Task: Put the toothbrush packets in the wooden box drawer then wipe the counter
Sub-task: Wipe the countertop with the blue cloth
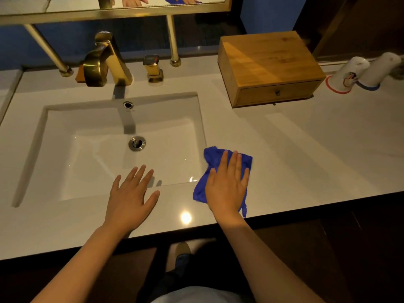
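Note:
A blue cloth [213, 158] lies on the white counter [306, 154] just right of the sink's front corner. My right hand [227, 184] presses flat on it with straight fingers. My left hand [131, 193] hovers with spread, straight fingers over the sink's front rim and holds nothing. The wooden box [269, 62] stands at the back right of the counter, its drawer [277, 92] closed. No toothbrush packets are in view.
A white rectangular sink [122, 145] with a metal drain fills the left half. A gold faucet [105, 60] and a gold handle [153, 67] stand behind it. Two upturned white cups [349, 73] sit right of the box. A mirror frame runs along the top.

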A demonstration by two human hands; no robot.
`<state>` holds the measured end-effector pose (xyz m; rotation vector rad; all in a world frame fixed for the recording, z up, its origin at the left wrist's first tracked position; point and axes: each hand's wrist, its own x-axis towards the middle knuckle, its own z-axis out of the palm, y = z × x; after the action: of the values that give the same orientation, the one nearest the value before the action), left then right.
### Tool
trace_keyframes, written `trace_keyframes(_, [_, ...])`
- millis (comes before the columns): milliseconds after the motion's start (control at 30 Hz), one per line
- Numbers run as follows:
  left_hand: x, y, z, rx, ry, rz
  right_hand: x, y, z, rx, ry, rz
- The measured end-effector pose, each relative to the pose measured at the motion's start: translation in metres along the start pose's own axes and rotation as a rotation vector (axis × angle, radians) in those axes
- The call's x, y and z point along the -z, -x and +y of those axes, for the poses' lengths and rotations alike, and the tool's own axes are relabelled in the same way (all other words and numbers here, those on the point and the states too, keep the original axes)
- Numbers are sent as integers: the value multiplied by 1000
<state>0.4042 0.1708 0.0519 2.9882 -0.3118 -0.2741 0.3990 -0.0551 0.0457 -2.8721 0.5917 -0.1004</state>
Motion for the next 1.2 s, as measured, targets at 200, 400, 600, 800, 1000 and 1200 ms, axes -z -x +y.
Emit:
trace_keyframes(200, [2, 1, 2, 0, -9, -3, 13, -36, 49, -338, -74, 59])
trace_keyframes(400, [1, -2, 1, 7, -14, -27, 23, -103, 64, -391, -47, -38])
trace_keyframes(600, [0, -4, -1, 1, -14, -39, 14, -141, 35, -117, 37, -118])
trace_keyframes(800, [-1, -5, -1, 4, -11, -45, 4, -135, -7, 153, 3, -106])
trace_keyframes(1000, [1, -7, 1, 1, -17, -44, -3, -123, -47, 277, -88, -113])
trace_keyframes(1200, [2, -5, 0, 6, -8, -60, 2, -100, -39, 355, -283, -153])
